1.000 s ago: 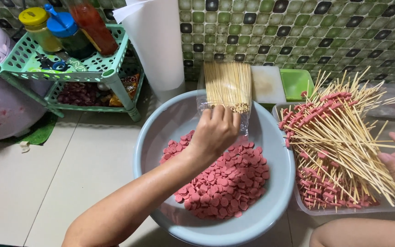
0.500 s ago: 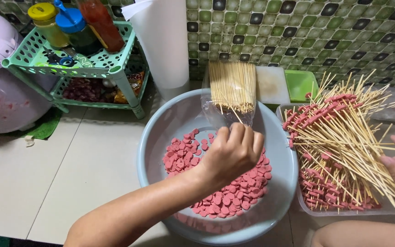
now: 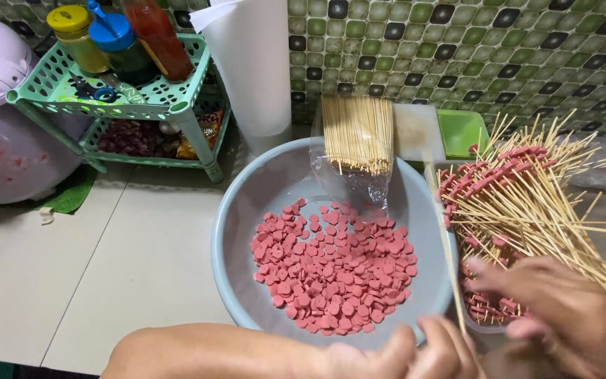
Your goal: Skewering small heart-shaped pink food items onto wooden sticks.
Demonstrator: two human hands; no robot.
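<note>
One head-worn view looks steeply down, close over the basin point(image 3: 247, 210)

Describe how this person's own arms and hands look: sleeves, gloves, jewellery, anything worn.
Both are bare. The left forearm shows no sleeve along its visible length, and the left hand wears no glove; no ring or watch shows. The right hand is also ungloved, with no ring or bracelet visible, though it is motion-blurred and cut off by the frame edge, so its wrist cannot be checked.

Open floor left of basin point(image 3: 247, 210); free room above sausage slices point(image 3: 334, 270). Skewer bag point(image 3: 357, 140) blocks basin's far rim, stacked skewers point(image 3: 534, 203) crowd right side, green rack point(image 3: 135, 98) blocks far left
</note>
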